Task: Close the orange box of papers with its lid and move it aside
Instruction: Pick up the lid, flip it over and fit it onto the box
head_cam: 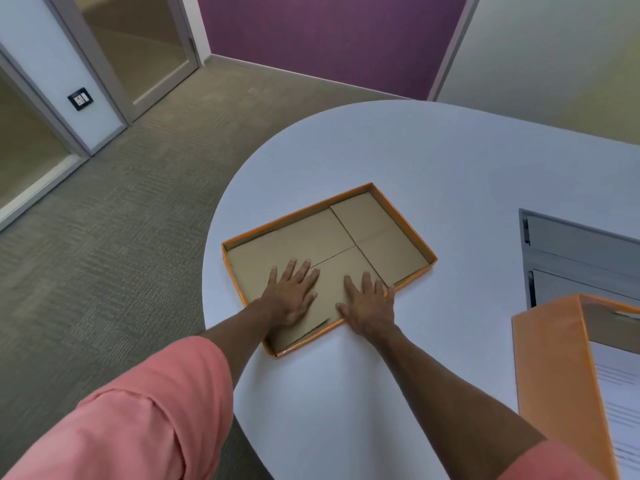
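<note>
The orange lid (381,220) lies upside down on the white table (415,161), its brown cardboard inside facing up. My left hand (292,294) rests flat inside it, fingers spread, near the front left part. My right hand (369,308) lies flat over the lid's near right rim, fingers spread onto the cardboard. The orange box (550,368) stands at the right edge of view, open, with printed white papers (620,393) showing inside; it is partly cut off by the frame.
A grey drawer unit (581,254) stands behind the box at the right. The table's rounded edge runs just left of the lid, with carpet floor (104,254) beyond. Glass doors and a purple wall are at the back.
</note>
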